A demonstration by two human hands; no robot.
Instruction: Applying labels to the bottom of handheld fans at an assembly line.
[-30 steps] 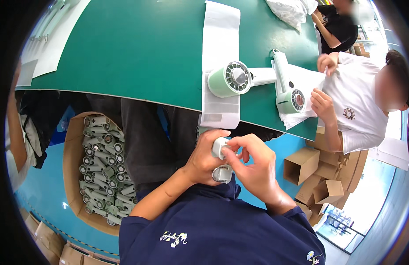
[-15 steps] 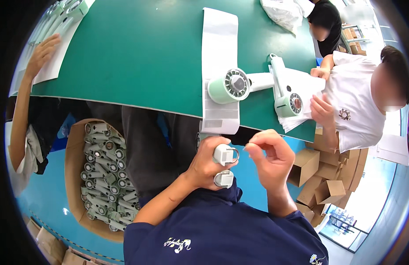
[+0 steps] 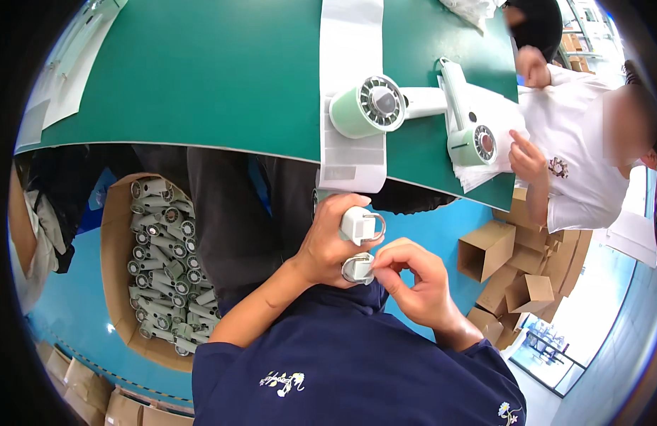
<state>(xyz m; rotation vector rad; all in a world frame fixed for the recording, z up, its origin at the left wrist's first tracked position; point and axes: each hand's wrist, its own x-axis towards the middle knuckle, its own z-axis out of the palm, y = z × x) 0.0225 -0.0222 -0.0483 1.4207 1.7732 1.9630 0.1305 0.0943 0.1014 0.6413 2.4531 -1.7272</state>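
Note:
Two pale handheld fans are gripped together in my left hand (image 3: pixel 320 245), their handle ends turned up toward me. The upper fan handle (image 3: pixel 353 226) has a metal loop at its end, and the lower fan handle (image 3: pixel 357 270) has a similar one. My right hand (image 3: pixel 417 284) is closed in a pinch, its thumb and fingertips at the end of the lower handle. Whatever is between those fingertips is too small or hidden. The fan heads are out of sight below my left hand. Just beyond, a green and white fan (image 3: pixel 350 113) lies across a white printed strip (image 3: pixel 353 42).
A green table (image 3: pixel 201 78) spans the far side. Another fan (image 3: pixel 469 145) rests on papers by a person in white (image 3: pixel 580 153). A carton (image 3: pixel 116 277) full of fans stands on the floor at left; open cardboard boxes (image 3: pixel 484 248) are at right.
My right hand has moved down and left, from beside the upper handle to the lower handle's end. The view has shifted a little. The co-worker's hand has left the left table edge.

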